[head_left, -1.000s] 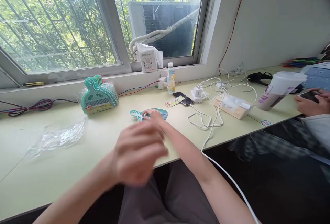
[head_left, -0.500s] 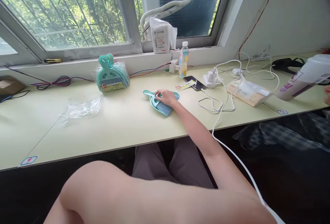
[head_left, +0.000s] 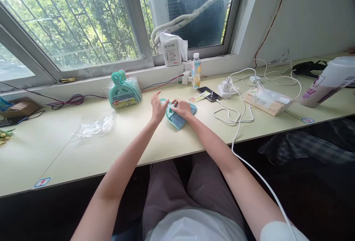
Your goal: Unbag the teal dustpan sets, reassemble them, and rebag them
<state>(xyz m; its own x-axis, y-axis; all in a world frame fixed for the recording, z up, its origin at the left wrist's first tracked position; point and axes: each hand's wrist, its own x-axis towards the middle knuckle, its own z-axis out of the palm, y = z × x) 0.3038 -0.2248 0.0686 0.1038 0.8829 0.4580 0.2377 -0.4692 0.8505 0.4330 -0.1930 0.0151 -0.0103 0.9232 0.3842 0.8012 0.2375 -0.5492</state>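
A small teal brush-and-dustpan set (head_left: 177,117) lies on the pale green desk (head_left: 133,144) in front of me. My right hand (head_left: 181,108) rests on top of it, fingers curled over its upper part. My left hand (head_left: 157,107) is just left of the set's handle ring, fingers spread and nothing in it. A wrapped stack of the same teal sets (head_left: 123,93) stands further back on the left. An empty clear plastic bag (head_left: 94,126) lies flat on the desk to the left.
A drink bottle (head_left: 195,70), a phone (head_left: 209,93), a white charger with cables (head_left: 226,85), a tissue pack (head_left: 264,101) and a large cup (head_left: 327,81) sit to the right. Coloured wires (head_left: 66,101) run along the wall. A white packet (head_left: 171,49) stands on the sill.
My left hand has come back up from my lap to beside the set's handle. The right hand stays on the set, which has turned slightly. The camera has tilted.
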